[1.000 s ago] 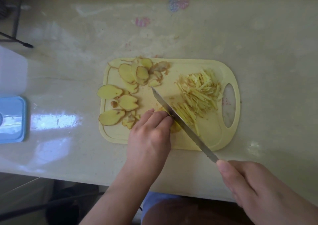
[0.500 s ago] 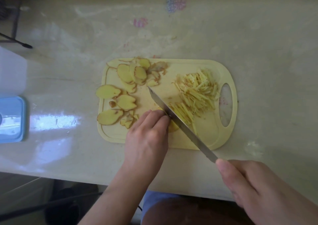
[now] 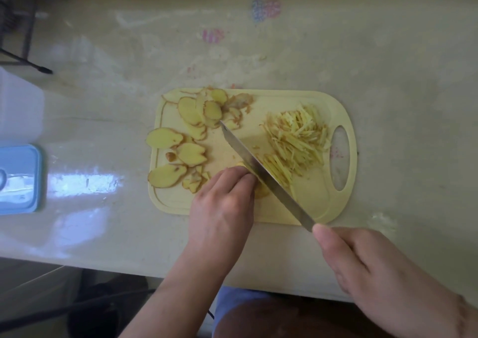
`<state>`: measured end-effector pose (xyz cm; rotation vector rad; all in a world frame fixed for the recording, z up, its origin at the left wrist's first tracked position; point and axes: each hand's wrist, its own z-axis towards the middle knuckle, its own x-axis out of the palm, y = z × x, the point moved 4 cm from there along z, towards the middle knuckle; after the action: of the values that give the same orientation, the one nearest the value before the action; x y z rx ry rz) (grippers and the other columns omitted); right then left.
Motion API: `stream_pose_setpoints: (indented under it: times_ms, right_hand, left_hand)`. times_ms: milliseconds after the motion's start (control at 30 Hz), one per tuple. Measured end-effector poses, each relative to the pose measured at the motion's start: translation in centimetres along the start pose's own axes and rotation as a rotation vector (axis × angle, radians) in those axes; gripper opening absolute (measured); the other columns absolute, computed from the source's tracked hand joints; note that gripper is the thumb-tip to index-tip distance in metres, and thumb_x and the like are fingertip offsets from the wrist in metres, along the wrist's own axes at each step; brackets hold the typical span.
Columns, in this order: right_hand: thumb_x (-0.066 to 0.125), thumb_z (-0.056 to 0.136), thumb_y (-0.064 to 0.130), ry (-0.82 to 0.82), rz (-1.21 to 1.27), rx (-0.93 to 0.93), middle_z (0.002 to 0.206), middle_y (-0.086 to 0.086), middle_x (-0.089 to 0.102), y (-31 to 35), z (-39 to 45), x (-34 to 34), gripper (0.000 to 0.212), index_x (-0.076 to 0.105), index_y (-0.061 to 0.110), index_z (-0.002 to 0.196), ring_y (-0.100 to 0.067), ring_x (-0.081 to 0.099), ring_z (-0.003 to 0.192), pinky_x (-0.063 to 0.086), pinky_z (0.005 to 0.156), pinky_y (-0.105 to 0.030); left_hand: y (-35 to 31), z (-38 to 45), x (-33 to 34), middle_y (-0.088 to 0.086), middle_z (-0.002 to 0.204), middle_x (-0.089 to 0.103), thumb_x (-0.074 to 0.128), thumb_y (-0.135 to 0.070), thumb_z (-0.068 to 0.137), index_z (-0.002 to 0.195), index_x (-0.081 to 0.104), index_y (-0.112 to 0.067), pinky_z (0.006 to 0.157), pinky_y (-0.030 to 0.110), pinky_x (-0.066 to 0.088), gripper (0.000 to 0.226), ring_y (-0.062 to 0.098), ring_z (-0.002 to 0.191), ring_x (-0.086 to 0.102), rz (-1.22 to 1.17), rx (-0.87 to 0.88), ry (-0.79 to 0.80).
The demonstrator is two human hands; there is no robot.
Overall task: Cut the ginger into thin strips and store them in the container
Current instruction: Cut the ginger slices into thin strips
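Both hands work over the cutting board (image 3: 305, 208) on the tabletop (image 3: 388, 79): the left hand (image 3: 222, 208) presses ginger slices (image 3: 260, 191) with curled fingers (image 3: 234, 180), while the right hand (image 3: 367, 273) grips the knife (image 3: 261, 175) slanting beside cut strips (image 3: 297, 136).

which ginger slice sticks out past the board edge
The big oval slice at the board's left edge, upper of the two large ones there. Its left end overhangs the counter; the slice below it sits about at the edge.

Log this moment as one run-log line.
stage: slicing | left hand: holds ginger stack | right hand: grips knife | strips: on cutting board
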<state>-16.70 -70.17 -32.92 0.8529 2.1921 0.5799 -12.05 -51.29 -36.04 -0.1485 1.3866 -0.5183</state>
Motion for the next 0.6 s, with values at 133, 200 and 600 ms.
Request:
stream_pose_setpoints:
  times_ms: [133,200,600]
  right_hand:
    - [0.011,0.068,0.088,0.010,-0.040,0.071,0.055,-0.008,0.048,-0.2,-1.4,-0.2,0.082,0.045,0.014,0.078,-0.014,0.046,0.049,0.045,0.064,-0.042]
    - [0.011,0.069,0.089,-0.004,-0.041,0.074,0.059,-0.012,0.051,-0.4,-1.4,-0.1,0.082,0.045,0.014,0.077,-0.016,0.048,0.051,0.046,0.064,-0.040]
    - [0.016,0.073,0.086,0.019,0.022,0.034,0.050,0.000,0.040,-0.2,-0.2,0.4,0.075,0.043,0.017,0.071,-0.008,0.039,0.047,0.038,0.054,-0.032]
  left_hand:
    - [-0.1,-0.1,0.1,0.006,0.090,0.072,0.073,0.009,0.077,0.084,0.076,-0.005,0.071,0.026,0.044,0.016,0.024,0.077,0.068,0.004,-0.003,0.012]
    - [0.0,0.0,0.3,0.005,0.091,0.073,0.074,0.011,0.077,0.085,0.076,-0.005,0.078,0.024,0.046,0.018,0.025,0.079,0.068,0.002,0.005,0.027]
    - [0.0,-0.3,0.5,0.006,0.097,0.073,0.069,0.011,0.079,0.092,0.076,-0.004,0.087,0.030,0.050,0.021,0.027,0.086,0.068,0.013,0.006,0.064]
